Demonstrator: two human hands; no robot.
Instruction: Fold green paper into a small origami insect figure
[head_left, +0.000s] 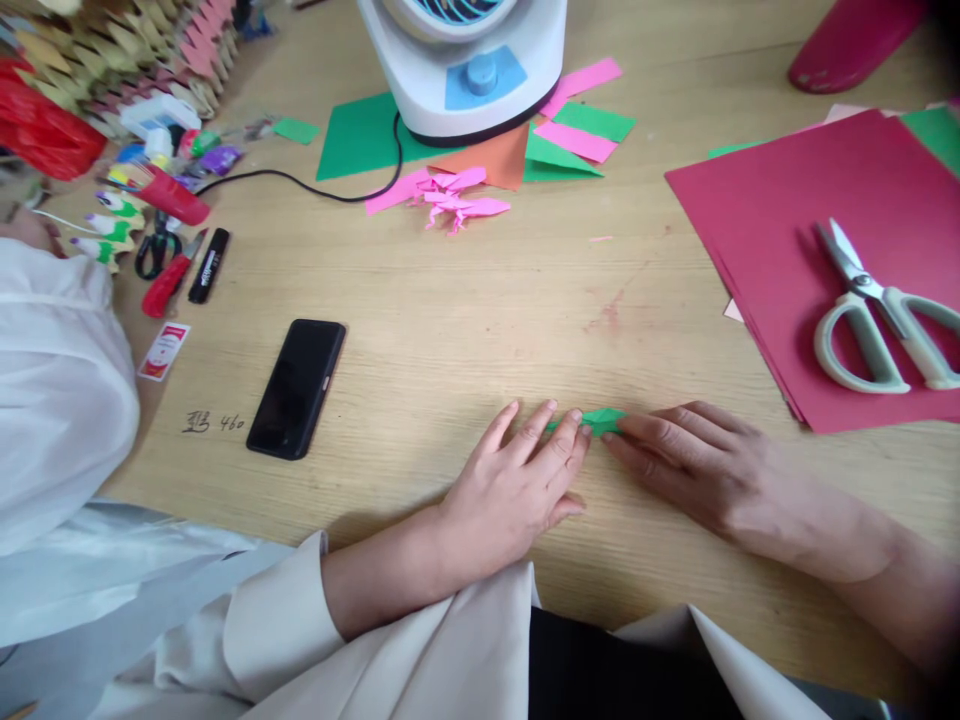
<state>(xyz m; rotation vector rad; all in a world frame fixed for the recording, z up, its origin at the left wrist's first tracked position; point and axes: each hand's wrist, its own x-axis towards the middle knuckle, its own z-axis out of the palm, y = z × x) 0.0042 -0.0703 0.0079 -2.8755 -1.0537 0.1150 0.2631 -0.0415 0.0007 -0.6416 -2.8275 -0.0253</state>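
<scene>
One green folded paper (602,420) lies on the counter (480,320), probably for firm backing. The left hand (514,480), loosely spread, presses it; the right hand (709,465) pinches its end.

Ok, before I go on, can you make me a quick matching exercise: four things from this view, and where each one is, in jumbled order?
Things:
1. folded green paper
2. phone
3. scissors
4. pink folded figures

Places:
A. on the red sheets
B. just in front of the white device
C. touched by the left hand and the right hand
D. beside the handwriting

Right pairs: 1-C, 2-D, 3-A, 4-B
</scene>
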